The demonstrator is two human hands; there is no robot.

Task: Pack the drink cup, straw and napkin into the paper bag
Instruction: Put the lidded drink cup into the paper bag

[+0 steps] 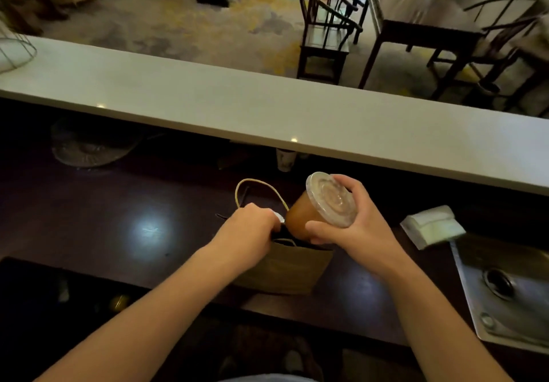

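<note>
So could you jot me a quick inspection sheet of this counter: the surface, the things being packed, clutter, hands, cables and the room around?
Surface: dark glossy counter under a pale ledge.
Job's things: cup, lidded and tilted, base at the mouth of the bag; napkins lie to the right, outside the bag; straw not clearly seen.
Clutter: paper cup and fan under the ledge; sink at right.
Hands: left hand at the bag's rim, closed on something small and white; right hand holds the cup.
Cables: nothing seen.
Surroundings: chairs and a table on carpet.
</note>
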